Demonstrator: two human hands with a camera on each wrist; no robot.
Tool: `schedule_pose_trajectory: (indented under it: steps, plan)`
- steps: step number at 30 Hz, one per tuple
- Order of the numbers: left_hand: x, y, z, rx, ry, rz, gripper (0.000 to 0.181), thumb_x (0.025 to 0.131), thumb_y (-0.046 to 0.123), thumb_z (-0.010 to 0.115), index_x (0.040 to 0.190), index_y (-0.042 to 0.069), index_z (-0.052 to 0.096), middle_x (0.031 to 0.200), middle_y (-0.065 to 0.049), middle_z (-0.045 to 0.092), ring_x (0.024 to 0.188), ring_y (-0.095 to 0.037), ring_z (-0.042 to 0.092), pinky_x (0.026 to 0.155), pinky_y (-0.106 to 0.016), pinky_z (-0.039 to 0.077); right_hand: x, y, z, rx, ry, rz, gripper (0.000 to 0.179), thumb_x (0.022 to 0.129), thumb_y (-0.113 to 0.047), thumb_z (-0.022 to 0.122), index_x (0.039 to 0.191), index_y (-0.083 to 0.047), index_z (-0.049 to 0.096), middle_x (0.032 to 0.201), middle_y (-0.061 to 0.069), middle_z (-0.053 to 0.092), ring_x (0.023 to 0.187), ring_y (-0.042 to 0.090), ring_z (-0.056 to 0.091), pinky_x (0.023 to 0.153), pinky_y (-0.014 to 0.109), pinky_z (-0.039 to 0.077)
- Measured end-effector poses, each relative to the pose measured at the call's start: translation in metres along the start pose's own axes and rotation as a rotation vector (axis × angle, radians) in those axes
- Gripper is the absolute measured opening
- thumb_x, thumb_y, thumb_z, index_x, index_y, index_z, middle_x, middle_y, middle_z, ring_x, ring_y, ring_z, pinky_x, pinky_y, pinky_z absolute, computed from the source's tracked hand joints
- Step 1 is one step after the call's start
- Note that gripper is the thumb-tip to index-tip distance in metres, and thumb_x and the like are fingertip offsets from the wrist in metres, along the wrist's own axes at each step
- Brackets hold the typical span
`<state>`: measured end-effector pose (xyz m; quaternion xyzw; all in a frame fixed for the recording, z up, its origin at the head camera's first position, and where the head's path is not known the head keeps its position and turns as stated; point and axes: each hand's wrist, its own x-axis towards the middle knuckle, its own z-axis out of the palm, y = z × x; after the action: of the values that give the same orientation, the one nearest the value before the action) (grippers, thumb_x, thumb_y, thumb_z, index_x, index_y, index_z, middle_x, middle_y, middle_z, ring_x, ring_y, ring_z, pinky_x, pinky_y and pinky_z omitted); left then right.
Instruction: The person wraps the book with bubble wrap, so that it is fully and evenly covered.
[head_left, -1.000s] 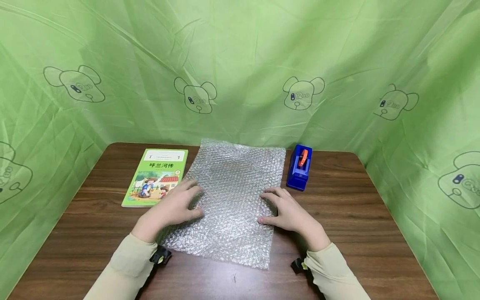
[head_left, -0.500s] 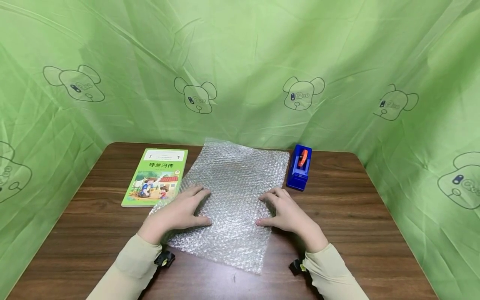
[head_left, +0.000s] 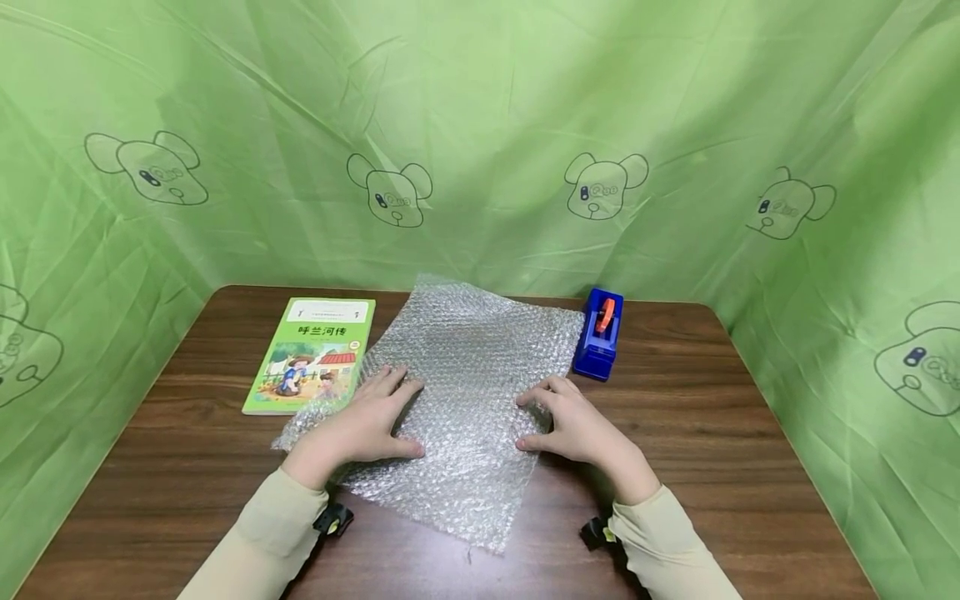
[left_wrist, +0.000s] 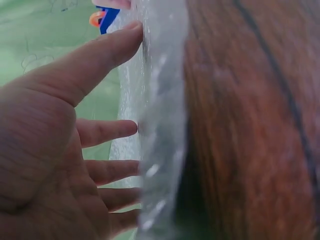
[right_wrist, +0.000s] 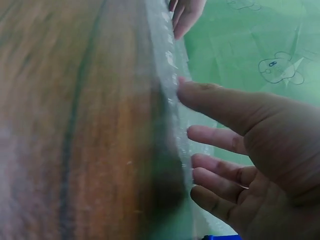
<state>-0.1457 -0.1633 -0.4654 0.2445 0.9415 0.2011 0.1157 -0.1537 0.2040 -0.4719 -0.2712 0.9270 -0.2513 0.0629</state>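
A sheet of clear bubble wrap lies turned at an angle on the wooden table, its left corner overlapping the lower right of a green book. My left hand rests on the left part of the sheet, fingers spread. On the sheet's right side my right hand touches it with fingertips and thumb apart. Both wrist views show straight or slightly bent fingers against the bubble wrap, with nothing gripped. The right edge of the sheet reaches a blue tape dispenser holding an orange roll.
The brown wooden table has green cloth with printed bear-like heads along its back and sides. The tape dispenser stands beyond my right hand, and the book lies beyond my left. Black camera straps are on both wrists.
The bubble wrap has turned clockwise: its near edge has swung left, its far edge right, and its left corner now covers part of the book. My left hand has shifted slightly right.
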Motion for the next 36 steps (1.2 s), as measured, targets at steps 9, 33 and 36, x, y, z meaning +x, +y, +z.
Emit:
schedule_pose_trajectory:
  steps: [9,33,36]
  plan:
    - [0.001,0.000,0.000,0.008,-0.016,-0.004,0.108,0.085,0.054,0.091,0.167,0.003,0.042,0.173,-0.035,0.026,0.159,-0.061,0.018,0.127,-0.075,0.017,0.001,0.004,-0.004,-0.021,0.067,-0.061,0.045,0.088,-0.031,0.093,0.126,-0.012,0.078,0.133,0.012,0.067,0.130,0.037,0.059,0.113,0.058,0.049]
    - [0.000,-0.008,-0.004,-0.037,-0.043,0.007,0.101,0.088,0.047,0.091,0.167,0.007,0.044,0.176,-0.030,0.022,0.163,-0.056,0.010,0.130,-0.071,0.011,0.002,0.008,-0.006,-0.009,-0.054,-0.035,0.087,0.091,-0.043,0.090,0.159,-0.001,0.055,0.169,0.022,0.044,0.156,0.046,0.040,0.125,0.063,0.036]
    - [0.000,-0.008,-0.005,-0.037,-0.034,0.009,0.099,0.087,0.045,0.092,0.166,0.006,0.046,0.176,-0.029,0.023,0.163,-0.056,0.011,0.129,-0.071,0.012,0.002,0.007,-0.005,-0.025,-0.036,-0.012,0.093,0.088,-0.046,0.092,0.159,0.000,0.054,0.166,0.021,0.047,0.154,0.045,0.042,0.125,0.062,0.037]
